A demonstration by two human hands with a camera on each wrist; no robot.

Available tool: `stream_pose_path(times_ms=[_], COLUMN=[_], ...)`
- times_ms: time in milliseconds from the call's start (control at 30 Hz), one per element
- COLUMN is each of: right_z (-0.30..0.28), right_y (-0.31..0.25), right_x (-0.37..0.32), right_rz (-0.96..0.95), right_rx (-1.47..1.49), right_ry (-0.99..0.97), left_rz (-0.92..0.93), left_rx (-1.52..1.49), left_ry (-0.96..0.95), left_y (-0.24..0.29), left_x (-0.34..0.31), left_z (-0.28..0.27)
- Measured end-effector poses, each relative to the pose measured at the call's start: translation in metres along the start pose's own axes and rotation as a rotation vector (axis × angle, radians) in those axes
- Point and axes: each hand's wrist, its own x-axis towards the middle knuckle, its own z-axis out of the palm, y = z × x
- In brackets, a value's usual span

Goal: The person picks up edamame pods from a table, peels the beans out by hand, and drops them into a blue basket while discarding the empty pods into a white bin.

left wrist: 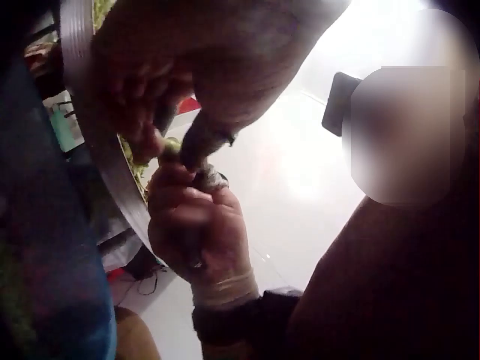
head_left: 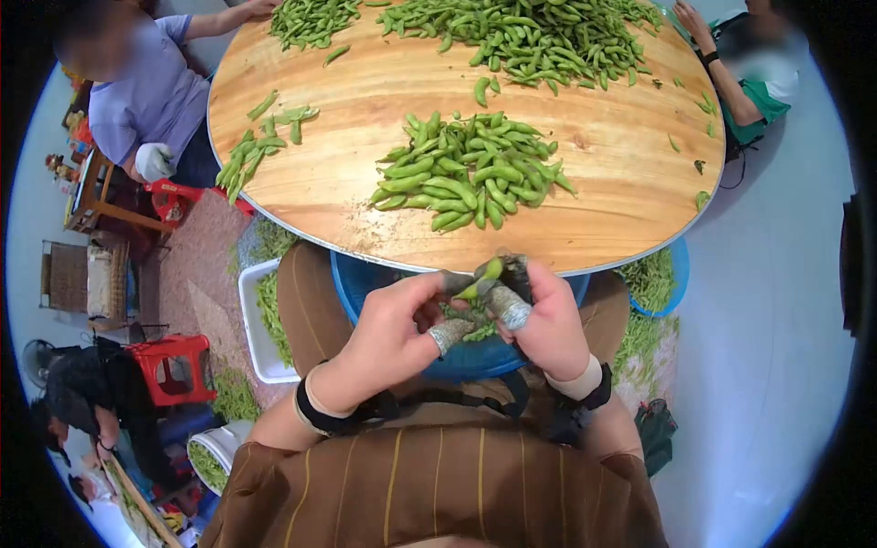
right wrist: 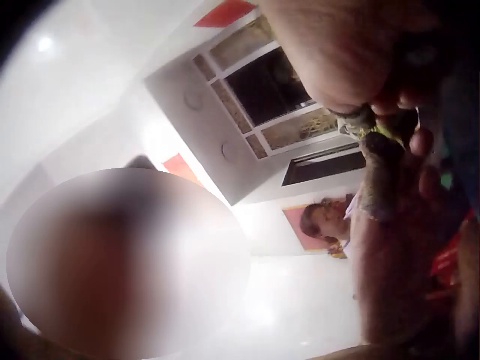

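Just off the near table edge in the head view, a green soybean pod [head_left: 485,278] is held between both hands. The left hand [head_left: 393,329] pinches its lower left end, and tape wraps the thumb. The right hand [head_left: 554,331] grips the pod from the other side with a taped thumb and darkened fingertips. In the left wrist view the pod [left wrist: 172,147] shows dimly between the fingertips. A blue basin [head_left: 352,285] sits below the hands, with some green pods showing between them. Ahead of the hands, a pile of pods [head_left: 470,169] lies on the table.
The round wooden table [head_left: 311,205] bears a larger pod heap [head_left: 548,41] at the back. On the left is a white tub [head_left: 251,315], on the right a blue tub [head_left: 681,274], both with green pieces. Other people sit across the table. A red stool [head_left: 178,365] stands left.
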Motion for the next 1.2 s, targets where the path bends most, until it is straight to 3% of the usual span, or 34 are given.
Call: stream_pose_path(times_ms=[33, 133, 167, 267, 700, 767, 800, 867, 900, 967, 1000, 1067, 1200], right_z=[-0.001, -0.010, -0.010, -0.010, -0.014, -0.015, -0.014, -0.014, -0.014, -0.013, -0.013, -0.015, -0.009], right_y=[0.002, 0.007, 0.001, -0.007, -0.012, -0.005, -0.005, -0.004, -0.005, -0.007, -0.004, 0.007, 0.029], right_x=[-0.001, -0.006, -0.007, -0.014, -0.015, -0.013, -0.013, -0.013, -0.014, -0.018, -0.018, -0.019, -0.014], right_rz=[-0.058, 0.064, 0.136, 0.095, 0.250, 0.281, 0.283, 0.354, 0.360, 0.512, 0.522, 0.580, 0.647], right_rx=[-0.204, -0.015, -0.087, -0.231, -0.025, 0.109, 0.109, 0.227, 0.226, 0.434, 0.435, 0.601, 0.748], right_ry=[-0.028, -0.049, -0.009, 0.008, -0.103, -0.102, -0.100, -0.135, -0.133, -0.189, -0.188, -0.394, -0.374], left_rz=[-0.051, -0.086, -0.094, -0.071, -0.095, 0.035, 0.034, 0.346, 0.342, 0.137, 0.129, -0.377, -0.338], left_rx=[-0.125, -0.271, -0.369, -0.447, -0.368, 0.016, 0.014, 0.366, 0.362, -0.161, -0.167, -0.808, -1.247], left_ry=[-0.044, -0.038, -0.039, -0.050, -0.065, -0.018, -0.020, 0.031, 0.030, -0.141, -0.139, -0.421, -0.528], left_y=[-0.006, -0.011, -0.010, -0.024, -0.025, -0.016, -0.018, -0.024, -0.027, -0.034, -0.036, -0.039, -0.076], left_x=[-0.002, 0.002, 0.003, 0.004, 0.011, 0.012, 0.012, 0.012, 0.011, 0.006, 0.003, -0.003, -0.009], left_z=[0.002, 0.007, 0.007, 0.013, 0.021, 0.017, 0.016, 0.012, 0.009, 0.002, -0.003, -0.013, -0.003])
